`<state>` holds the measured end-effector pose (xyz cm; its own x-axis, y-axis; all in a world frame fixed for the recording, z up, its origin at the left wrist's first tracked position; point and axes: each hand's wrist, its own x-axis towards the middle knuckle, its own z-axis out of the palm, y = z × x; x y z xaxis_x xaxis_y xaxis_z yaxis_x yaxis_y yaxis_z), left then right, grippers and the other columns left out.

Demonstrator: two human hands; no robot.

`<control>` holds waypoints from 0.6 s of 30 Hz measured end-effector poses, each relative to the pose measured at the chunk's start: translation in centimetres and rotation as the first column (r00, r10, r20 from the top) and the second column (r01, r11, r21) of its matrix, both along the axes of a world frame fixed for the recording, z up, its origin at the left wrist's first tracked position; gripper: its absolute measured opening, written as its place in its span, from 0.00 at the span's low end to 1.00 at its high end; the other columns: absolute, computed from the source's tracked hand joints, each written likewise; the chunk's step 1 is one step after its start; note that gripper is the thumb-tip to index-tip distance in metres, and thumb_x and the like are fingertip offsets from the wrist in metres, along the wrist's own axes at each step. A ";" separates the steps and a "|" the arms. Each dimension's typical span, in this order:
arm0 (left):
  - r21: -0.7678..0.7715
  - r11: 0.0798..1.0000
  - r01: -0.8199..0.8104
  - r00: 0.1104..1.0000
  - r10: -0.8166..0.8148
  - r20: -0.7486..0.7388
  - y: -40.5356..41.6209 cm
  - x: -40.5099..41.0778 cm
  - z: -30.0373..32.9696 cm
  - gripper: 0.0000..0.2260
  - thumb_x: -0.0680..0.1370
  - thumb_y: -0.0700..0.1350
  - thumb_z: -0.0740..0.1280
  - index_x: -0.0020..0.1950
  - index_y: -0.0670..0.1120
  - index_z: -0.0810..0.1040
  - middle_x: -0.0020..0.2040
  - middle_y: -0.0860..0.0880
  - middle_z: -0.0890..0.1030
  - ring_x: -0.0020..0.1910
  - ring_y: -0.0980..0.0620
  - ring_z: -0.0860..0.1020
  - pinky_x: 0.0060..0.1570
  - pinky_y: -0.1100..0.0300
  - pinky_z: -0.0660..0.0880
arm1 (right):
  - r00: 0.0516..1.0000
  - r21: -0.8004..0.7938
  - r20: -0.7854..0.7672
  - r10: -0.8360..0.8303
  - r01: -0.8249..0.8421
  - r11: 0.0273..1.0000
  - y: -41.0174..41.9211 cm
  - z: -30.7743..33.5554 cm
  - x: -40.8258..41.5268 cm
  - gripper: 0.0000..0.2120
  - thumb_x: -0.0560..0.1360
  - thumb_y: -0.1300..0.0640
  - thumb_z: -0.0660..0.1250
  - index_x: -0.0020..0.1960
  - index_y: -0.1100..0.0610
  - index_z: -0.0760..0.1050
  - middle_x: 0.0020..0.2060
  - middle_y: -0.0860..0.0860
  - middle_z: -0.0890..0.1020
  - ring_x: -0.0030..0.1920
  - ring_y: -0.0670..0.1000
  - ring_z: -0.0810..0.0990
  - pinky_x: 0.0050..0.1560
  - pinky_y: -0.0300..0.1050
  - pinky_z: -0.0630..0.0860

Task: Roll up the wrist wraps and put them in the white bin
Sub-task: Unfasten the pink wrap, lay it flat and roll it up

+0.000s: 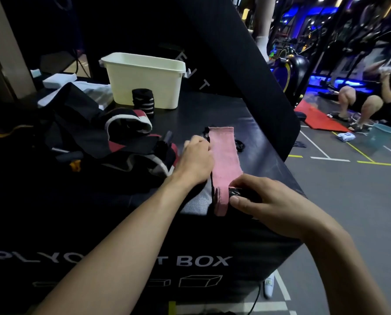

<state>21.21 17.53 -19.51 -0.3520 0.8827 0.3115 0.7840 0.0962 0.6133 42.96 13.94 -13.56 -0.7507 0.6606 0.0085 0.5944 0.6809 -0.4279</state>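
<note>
Pink wrist wrap (224, 155) woven cloth, matt; white bin (144, 87) smooth plastic.

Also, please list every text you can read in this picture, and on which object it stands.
"BOX": front face of the black box.
"PLYO", then letters hidden by the left arm: same face, left part.
"E T", pale letters, the rest unreadable: leaning black pad.
No other text is readable.

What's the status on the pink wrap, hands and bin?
Right hand pinches near end of pink wrap, roll just started. Left hand presses flat beside it. White bin unobstructed; rolled black wrap standing outside it.
</note>
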 end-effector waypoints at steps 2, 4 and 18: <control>-0.084 0.996 -0.030 0.998 0.026 -0.049 0.0 0.4 0.1 0.15 0.83 0.44 0.58 0.60 0.37 0.80 0.66 0.42 0.75 0.65 0.40 0.71 0.67 0.49 0.69 | 1.000 -0.013 -0.009 0.005 -0.005 1.000 0.0 0.0 0.1 0.11 0.79 0.42 0.66 0.57 0.47 0.77 0.48 0.43 0.82 0.47 0.44 0.79 0.52 0.48 0.77; -0.114 0.993 -0.034 0.997 0.026 -0.068 -0.3 0.6 0.6 0.15 0.82 0.46 0.60 0.45 0.37 0.80 0.54 0.38 0.78 0.55 0.40 0.73 0.58 0.50 0.70 | 1.000 -0.019 -0.016 0.013 -0.013 1.000 0.1 0.1 0.2 0.11 0.79 0.42 0.66 0.57 0.46 0.76 0.48 0.43 0.82 0.47 0.44 0.80 0.52 0.50 0.77; -0.054 0.994 0.098 0.995 -0.096 0.030 -1.4 0.6 1.7 0.18 0.75 0.54 0.75 0.37 0.42 0.76 0.36 0.49 0.78 0.41 0.45 0.77 0.39 0.52 0.69 | 0.999 -0.051 -0.041 0.023 -0.025 0.998 0.3 -0.1 0.4 0.12 0.80 0.40 0.64 0.57 0.46 0.76 0.47 0.42 0.82 0.46 0.44 0.80 0.51 0.53 0.79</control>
<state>21.77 16.16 -17.85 -0.2715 0.9286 0.2530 0.7743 0.0546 0.6305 43.33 14.20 -13.70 -0.7660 0.6428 0.0057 0.5596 0.6712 -0.4861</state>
